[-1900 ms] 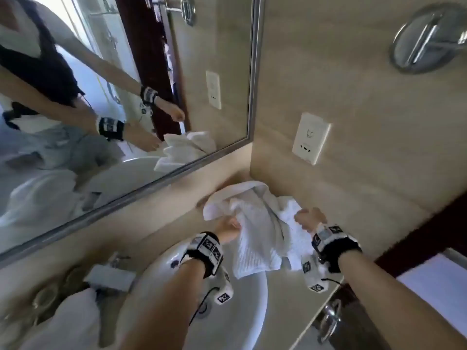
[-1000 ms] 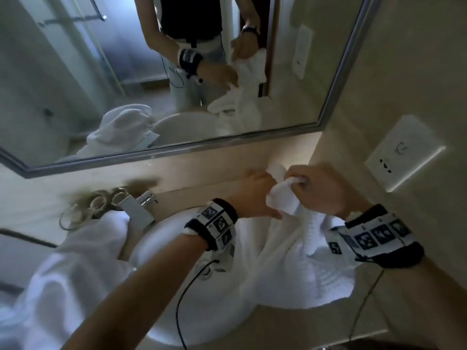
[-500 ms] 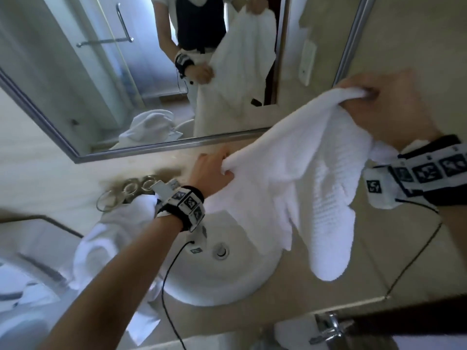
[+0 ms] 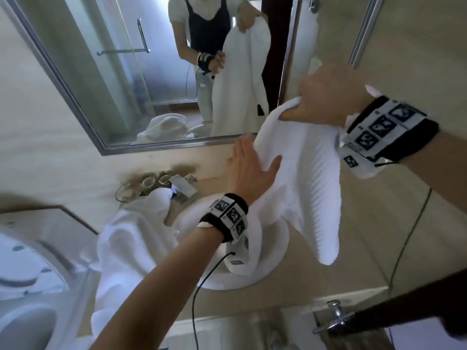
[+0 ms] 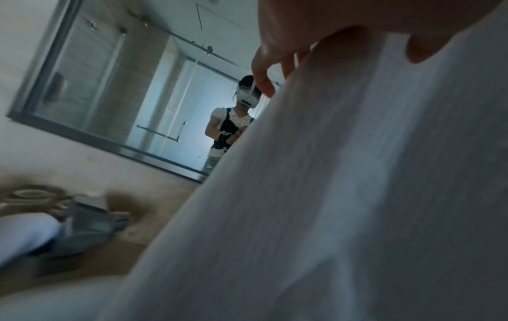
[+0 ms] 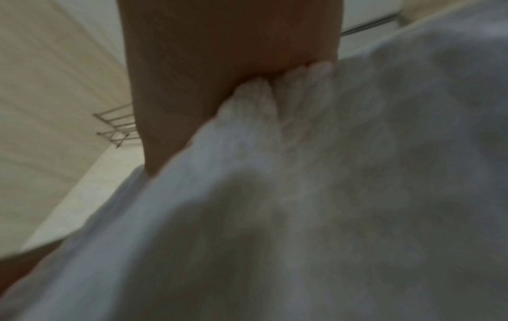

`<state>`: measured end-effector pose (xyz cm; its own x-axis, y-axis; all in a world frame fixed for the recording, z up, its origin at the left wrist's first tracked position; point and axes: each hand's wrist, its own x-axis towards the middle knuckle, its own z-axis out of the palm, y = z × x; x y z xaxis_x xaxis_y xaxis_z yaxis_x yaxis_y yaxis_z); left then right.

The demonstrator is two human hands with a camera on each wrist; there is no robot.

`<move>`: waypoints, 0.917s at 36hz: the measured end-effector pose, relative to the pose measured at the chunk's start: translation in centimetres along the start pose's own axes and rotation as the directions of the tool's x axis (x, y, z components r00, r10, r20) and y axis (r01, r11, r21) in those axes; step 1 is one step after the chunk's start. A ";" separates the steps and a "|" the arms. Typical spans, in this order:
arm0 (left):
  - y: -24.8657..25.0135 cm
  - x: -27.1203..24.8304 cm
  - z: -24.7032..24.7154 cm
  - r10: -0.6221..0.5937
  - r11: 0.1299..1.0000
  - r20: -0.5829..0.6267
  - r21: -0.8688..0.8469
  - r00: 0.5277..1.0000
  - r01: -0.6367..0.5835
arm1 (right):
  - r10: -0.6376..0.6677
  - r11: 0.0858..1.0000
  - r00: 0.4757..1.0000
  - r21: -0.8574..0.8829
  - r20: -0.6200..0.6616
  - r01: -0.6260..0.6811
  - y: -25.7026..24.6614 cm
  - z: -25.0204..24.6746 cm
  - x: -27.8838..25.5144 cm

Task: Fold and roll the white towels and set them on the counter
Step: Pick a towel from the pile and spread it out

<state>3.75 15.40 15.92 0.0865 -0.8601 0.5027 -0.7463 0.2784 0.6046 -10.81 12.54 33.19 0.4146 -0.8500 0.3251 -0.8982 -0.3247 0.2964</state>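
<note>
A white ribbed towel (image 4: pixel 303 173) hangs in the air over the sink, its lower end drooping toward the basin. My right hand (image 4: pixel 326 99) grips its bunched top edge, raised at the right. In the right wrist view the cloth (image 6: pixel 329 195) gathers into that hand (image 6: pixel 261 76). My left hand (image 4: pixel 250 168) lies lower on the towel's left edge, fingers straight behind the cloth and thumb across its front. The left wrist view shows the towel (image 5: pixel 329 195) running between those loose fingers (image 5: pixel 264 84) and the thumb. A second white towel (image 4: pixel 136 233) is heaped left of the sink.
The round white basin (image 4: pixel 278 251) sits in the beige counter (image 4: pixel 358 223), with a faucet (image 4: pixel 182 188) and several glasses (image 4: pixel 146 183) behind it. A mirror (image 4: pixel 151 72) covers the back wall. A toilet (image 4: pixel 25 286) stands at the lower left and a drawer handle (image 4: pixel 333 317) below the counter.
The towel came off the counter's back corner and was spread in the air. My right hand rose with its top edge. My left hand loosened its grip and now lies flat on the edge.
</note>
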 end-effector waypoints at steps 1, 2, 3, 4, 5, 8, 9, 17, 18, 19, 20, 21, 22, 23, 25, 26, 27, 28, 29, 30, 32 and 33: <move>1.1 0.5 -0.1 0.010 1.000 -0.033 -0.001 0.999 -0.010 | -0.045 0.999 0.999 -0.008 -0.021 0.044 -0.7 0.4 0.0; 2.0 1.0 -0.3 0.018 1.000 -0.080 0.004 0.997 -0.017 | -0.083 0.996 0.996 -0.018 -0.041 0.082 -1.2 0.8 0.0; 2.6 1.6 -0.5 0.022 1.000 -0.129 0.011 0.991 -0.021 | -0.112 0.994 0.993 -0.025 -0.046 0.111 -1.7 1.3 -0.1; 3.0 2.2 -0.7 0.027 0.999 -0.168 0.024 0.985 -0.024 | -0.131 0.991 0.990 -0.030 -0.044 0.130 -1.9 1.7 -0.1; 3.3 2.8 -0.9 0.038 0.998 -0.193 0.053 0.981 -0.028 | -0.144 0.989 0.989 -0.047 -0.025 0.142 -2.2 2.1 -0.1; 3.0 3.7 -1.2 0.109 0.967 -0.182 0.248 0.977 -0.061 | -0.155 0.986 0.988 -0.058 0.006 0.155 -2.3 2.8 -0.3; 2.5 3.7 -1.2 0.120 0.948 -0.161 0.311 0.980 -0.065 | -0.153 0.988 0.988 -0.035 0.001 0.153 -2.2 3.1 -0.3; -3.6 1.8 -1.1 -0.442 0.868 0.124 0.308 0.888 0.389 | -0.118 0.991 0.993 -0.054 0.020 0.119 -0.4 5.2 -0.1; -4.6 1.4 -1.3 -0.482 0.848 0.145 0.325 0.864 0.418 | -0.107 0.992 0.994 -0.068 0.033 0.109 0.0 5.6 0.0; -5.7 1.0 -1.6 -0.507 0.830 0.156 0.351 0.847 0.433 | -0.091 0.992 0.995 -0.083 0.044 0.094 0.6 6.0 0.2; -6.8 0.4 -2.0 -0.524 0.815 0.163 0.381 0.836 0.436 | -0.074 0.992 0.996 -0.096 0.055 0.079 1.2 6.4 0.2; -8.0 -0.3 -2.3 -0.533 0.802 0.171 0.414 0.829 0.430 | -0.058 0.993 0.996 -0.103 0.064 0.064 1.8 6.9 0.1; -9.2 -1.1 -2.7 -0.541 0.788 0.172 0.447 0.823 0.424 | -0.041 0.993 0.997 -0.103 0.072 0.048 2.4 7.3 0.0; -10.5 -1.9 -3.1 -0.555 0.767 0.167 0.483 0.815 0.424 | -0.026 0.995 0.997 -0.095 0.076 0.033 2.9 7.6 -0.2; -12.4 -3.4 -3.8 -0.592 0.731 0.170 0.526 0.788 0.435 | -0.006 0.997 0.996 -0.073 0.088 0.013 3.6 7.9 -0.5; -13.1 -4.1 -4.1 -0.598 0.728 0.188 0.535 0.779 0.429 | -0.001 0.997 0.996 -0.070 0.090 0.008 3.8 7.9 -0.6; -13.6 -4.6 -4.2 -0.595 0.732 0.216 0.543 0.774 0.412 | 0.002 0.998 0.995 -0.069 0.096 0.004 4.0 8.0 -0.7; -13.8 -5.2 -4.4 -0.591 0.741 0.250 0.545 0.767 0.393 | 0.007 0.998 0.995 -0.062 0.101 -0.001 4.0 8.0 -0.7; -14.0 -5.7 -4.4 -0.584 0.753 0.286 0.541 0.760 0.375 | 0.015 0.999 0.996 -0.052 0.093 -0.010 4.0 8.0 -0.7; -14.4 -6.1 -4.5 -0.579 0.762 0.318 0.538 0.751 0.359 | 0.032 0.999 0.996 -0.039 0.080 -0.029 4.0 8.2 -0.6; -15.2 -6.7 -5.1 -0.579 0.758 0.345 0.563 0.739 0.330 | 0.084 0.996 0.995 0.008 0.046 -0.085 4.4 8.3 -0.6; -15.7 -6.8 -5.8 -0.594 0.736 0.332 0.592 0.733 0.329 | 0.107 0.994 0.994 0.034 0.035 -0.108 4.9 8.8 -0.5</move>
<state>18.70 19.36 6.56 0.2878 -0.9376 -0.1954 -0.9114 -0.3308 0.2447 -16.74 7.69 26.62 0.3109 -0.8936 0.3237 -0.9421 -0.2448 0.2291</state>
